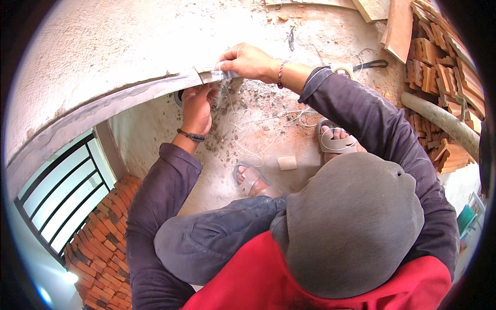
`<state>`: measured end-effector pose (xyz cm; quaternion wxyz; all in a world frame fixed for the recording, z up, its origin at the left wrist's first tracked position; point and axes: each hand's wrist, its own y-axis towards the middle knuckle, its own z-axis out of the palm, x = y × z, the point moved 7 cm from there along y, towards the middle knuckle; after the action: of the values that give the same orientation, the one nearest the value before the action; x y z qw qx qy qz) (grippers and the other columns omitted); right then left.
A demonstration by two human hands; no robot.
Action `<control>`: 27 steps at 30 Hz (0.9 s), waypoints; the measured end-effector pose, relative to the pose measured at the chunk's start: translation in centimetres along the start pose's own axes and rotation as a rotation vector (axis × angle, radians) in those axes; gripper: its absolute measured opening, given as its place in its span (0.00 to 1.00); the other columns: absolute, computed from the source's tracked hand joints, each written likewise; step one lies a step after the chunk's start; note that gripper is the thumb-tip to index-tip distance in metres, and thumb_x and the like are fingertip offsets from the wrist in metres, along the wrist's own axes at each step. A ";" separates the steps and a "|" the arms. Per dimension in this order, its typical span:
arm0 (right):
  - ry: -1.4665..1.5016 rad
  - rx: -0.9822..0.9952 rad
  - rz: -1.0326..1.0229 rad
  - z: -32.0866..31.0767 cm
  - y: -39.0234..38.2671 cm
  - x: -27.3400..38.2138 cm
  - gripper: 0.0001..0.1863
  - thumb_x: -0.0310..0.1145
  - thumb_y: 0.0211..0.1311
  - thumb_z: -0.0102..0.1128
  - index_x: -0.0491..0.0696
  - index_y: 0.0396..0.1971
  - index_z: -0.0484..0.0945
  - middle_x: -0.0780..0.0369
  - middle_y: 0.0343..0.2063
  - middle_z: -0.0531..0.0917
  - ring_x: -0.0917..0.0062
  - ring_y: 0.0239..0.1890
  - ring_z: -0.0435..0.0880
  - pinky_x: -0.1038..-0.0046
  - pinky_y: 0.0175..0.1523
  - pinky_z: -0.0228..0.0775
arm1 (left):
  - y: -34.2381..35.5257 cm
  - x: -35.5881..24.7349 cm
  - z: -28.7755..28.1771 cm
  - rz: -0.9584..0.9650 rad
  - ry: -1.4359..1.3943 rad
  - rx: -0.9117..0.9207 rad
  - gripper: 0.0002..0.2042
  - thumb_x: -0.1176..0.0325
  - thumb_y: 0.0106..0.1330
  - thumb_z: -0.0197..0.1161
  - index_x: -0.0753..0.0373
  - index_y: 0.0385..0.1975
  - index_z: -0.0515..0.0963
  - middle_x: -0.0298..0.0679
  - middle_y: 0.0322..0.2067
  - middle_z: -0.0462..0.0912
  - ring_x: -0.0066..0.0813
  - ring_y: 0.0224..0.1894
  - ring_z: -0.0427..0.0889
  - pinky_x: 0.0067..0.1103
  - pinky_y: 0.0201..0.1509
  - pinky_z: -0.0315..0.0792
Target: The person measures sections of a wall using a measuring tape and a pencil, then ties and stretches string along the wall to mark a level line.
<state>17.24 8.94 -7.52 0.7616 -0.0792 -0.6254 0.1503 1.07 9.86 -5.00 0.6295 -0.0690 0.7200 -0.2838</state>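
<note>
At the top of a narrow wall edge (103, 101), my left hand (197, 109) is closed, fingertips against a thin nail-like rod (199, 76) that leans across the edge. Just to the right, my right hand (249, 61) bends over the same edge, its thumb and fingers pinched on a thin white string (227, 92). From there the string hangs down and lies in loose loops on the dusty floor. My left fingertips are partly hidden by the edge.
A tape measure (343, 70) with a black strap lies right of my right wrist. Clay tiles (431, 67) and a pale pipe (439, 121) stand at far right. Stacked bricks (101, 248) fill the lower left beside a barred window (67, 191). A small pale block (287, 163) lies between my sandalled feet.
</note>
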 end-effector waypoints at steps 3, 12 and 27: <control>-0.004 -0.021 -0.037 -0.3 0.3 -0.3 0.07 0.31 0.58 0.60 0.45 0.33 0.83 0.68 0.26 0.82 0.86 0.31 0.75 0.80 0.40 0.68 | -0.3 -0.3 -0.2 0.051 -0.044 0.019 0.10 0.68 0.70 0.52 0.58 0.48 0.74 0.31 0.45 0.75 0.21 0.45 0.73 0.25 0.50 0.70; -0.102 0.041 -0.122 -0.9 1.4 -0.2 0.05 0.27 0.53 0.63 0.46 0.30 0.83 0.66 0.25 0.83 0.84 0.31 0.77 0.78 0.42 0.70 | -0.8 1.0 -0.1 0.055 -0.001 0.144 0.22 0.52 0.71 0.42 0.54 0.61 0.60 0.32 0.58 0.65 0.29 0.57 0.66 0.32 0.58 0.63; -0.178 0.039 -0.036 -1.6 2.5 -3.5 0.07 0.30 0.54 0.61 0.46 0.31 0.83 0.63 0.26 0.83 0.82 0.32 0.79 0.77 0.42 0.71 | -0.4 1.3 1.8 0.187 -0.094 0.140 0.26 0.48 0.69 0.45 0.56 0.61 0.63 0.38 0.62 0.64 0.32 0.64 0.62 0.36 0.66 0.56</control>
<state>17.83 10.23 -11.86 0.7070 -0.0393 -0.6890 0.1549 2.41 8.40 -6.01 0.6893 0.0294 0.6716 -0.2701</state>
